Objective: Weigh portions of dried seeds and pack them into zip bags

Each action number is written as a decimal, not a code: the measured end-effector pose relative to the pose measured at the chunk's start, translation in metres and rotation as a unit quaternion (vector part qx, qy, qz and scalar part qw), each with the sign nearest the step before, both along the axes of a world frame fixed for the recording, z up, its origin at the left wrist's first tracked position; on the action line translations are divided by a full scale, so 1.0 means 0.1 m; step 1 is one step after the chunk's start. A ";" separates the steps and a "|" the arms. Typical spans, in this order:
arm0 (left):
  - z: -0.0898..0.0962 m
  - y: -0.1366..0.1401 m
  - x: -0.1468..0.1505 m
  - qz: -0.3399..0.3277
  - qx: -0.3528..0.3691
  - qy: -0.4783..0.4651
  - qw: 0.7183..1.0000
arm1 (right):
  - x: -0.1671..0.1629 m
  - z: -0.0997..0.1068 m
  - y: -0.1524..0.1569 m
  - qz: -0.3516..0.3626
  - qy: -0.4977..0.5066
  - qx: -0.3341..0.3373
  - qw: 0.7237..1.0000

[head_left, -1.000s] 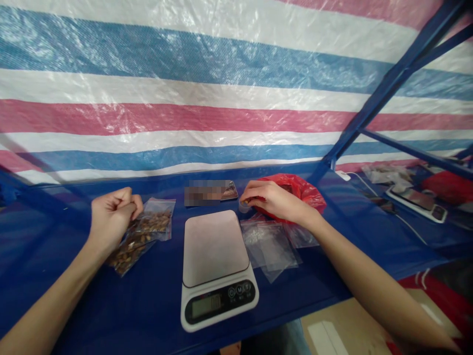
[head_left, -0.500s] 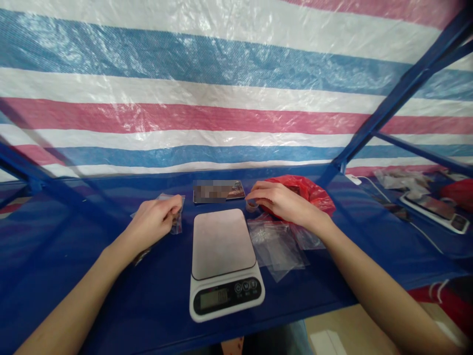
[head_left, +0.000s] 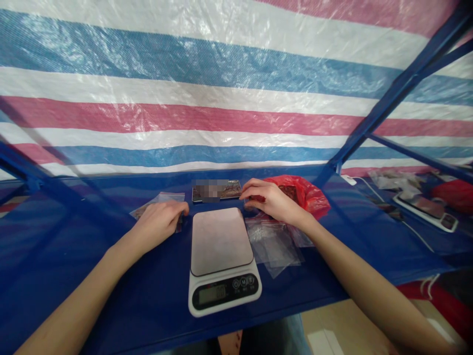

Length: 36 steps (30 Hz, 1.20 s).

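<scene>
One phone (head_left: 232,190) lies behind the scale (head_left: 221,241), near the right hand (head_left: 268,198).

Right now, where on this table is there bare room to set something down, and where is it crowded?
Bare table shows between the left forearm and the scale, and left of that forearm. Crowded: right of the scale, where clear bags, red bag and right hand bunch together.

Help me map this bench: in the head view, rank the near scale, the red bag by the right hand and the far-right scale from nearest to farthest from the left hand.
1. Near scale: just right of the left hand.
2. Red bag: farther right, beside the right hand.
3. Far-right scale: near the right edge.
</scene>
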<state>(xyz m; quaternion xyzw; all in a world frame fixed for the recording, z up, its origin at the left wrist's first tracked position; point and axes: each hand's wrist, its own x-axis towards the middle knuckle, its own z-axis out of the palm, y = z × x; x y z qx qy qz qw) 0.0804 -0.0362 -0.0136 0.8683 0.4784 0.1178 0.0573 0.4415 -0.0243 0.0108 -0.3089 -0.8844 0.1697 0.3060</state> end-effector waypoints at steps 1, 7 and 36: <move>0.01 -0.01 0.01 -0.003 0.003 0.008 1.000 | -0.01 0.00 -0.01 0.000 0.000 -0.002 1.000; 0.05 -0.06 0.08 -0.021 0.039 0.063 0.997 | 0.06 0.13 -0.04 -0.028 0.020 0.000 0.999; 0.07 -0.01 0.20 -0.037 0.143 0.010 0.989 | 1.03 -0.02 0.25 -0.149 -0.195 -0.047 0.968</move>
